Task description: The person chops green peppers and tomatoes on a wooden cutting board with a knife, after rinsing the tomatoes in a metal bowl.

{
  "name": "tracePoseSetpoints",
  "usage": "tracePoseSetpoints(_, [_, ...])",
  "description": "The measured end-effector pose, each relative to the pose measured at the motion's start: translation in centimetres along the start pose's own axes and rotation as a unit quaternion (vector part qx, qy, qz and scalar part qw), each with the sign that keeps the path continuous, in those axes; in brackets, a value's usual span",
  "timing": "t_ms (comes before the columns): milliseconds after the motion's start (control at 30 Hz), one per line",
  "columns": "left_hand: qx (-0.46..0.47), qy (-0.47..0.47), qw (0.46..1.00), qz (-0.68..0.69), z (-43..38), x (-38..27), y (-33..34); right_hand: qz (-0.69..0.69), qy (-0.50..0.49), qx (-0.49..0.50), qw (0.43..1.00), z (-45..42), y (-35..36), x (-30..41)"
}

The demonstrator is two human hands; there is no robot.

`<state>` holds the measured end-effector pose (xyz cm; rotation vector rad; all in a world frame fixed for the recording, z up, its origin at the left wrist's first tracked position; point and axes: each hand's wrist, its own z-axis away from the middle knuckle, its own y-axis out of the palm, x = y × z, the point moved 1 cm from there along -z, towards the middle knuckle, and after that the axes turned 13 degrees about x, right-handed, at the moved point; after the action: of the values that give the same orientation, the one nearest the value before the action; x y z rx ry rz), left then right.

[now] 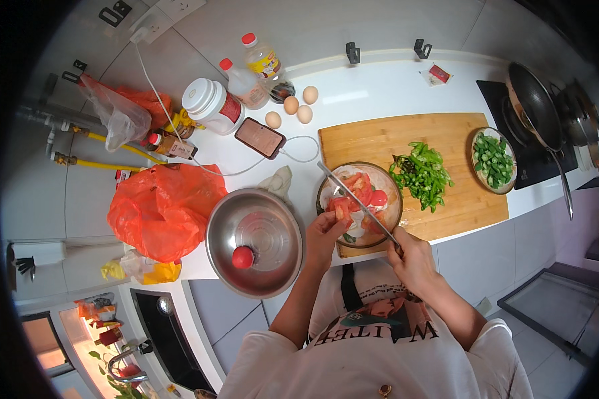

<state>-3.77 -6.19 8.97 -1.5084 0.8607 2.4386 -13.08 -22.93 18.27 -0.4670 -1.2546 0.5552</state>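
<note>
My left hand (pixel 324 238) pinches a piece of tomato (pixel 343 213) over the near side of a glass plate (pixel 394 202). Gripped by its handle in my right hand (pixel 415 257), a kitchen knife (pixel 350 193) slants over the plate, its blade seen edge-on. Cut tomato pieces (pixel 362 184) lie on the plate below the blade. The plate rests on the left part of a bamboo cutting board (pixel 461 219). A pile of sliced green peppers (pixel 423 175) sits on the board to the right of the plate.
Left of the board stands a steel basin (pixel 214 249) with one whole tomato (pixel 242 257). A plate of chopped greens (pixel 493 157) is at the board's right end, beside a hob with a frying pan (pixel 534 104). Several eggs (pixel 290 105), bottles (pixel 244 82) and a charging phone (pixel 259 138) are at the back.
</note>
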Motion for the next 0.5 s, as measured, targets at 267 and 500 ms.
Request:
tracePoseSetpoints(267, [-0.043, -0.026, 0.998, 0.028, -0.22, -0.16, 0.24, 0.121, -0.064, 0.037, 0.990, 0.44, 0.35, 0.58])
tracePoseSetpoints(500, [-0.032, -0.015, 0.999, 0.032, -0.07, 0.08, -0.16, 0.134, -0.061, 0.056, 0.987, 0.63, 0.35, 0.51])
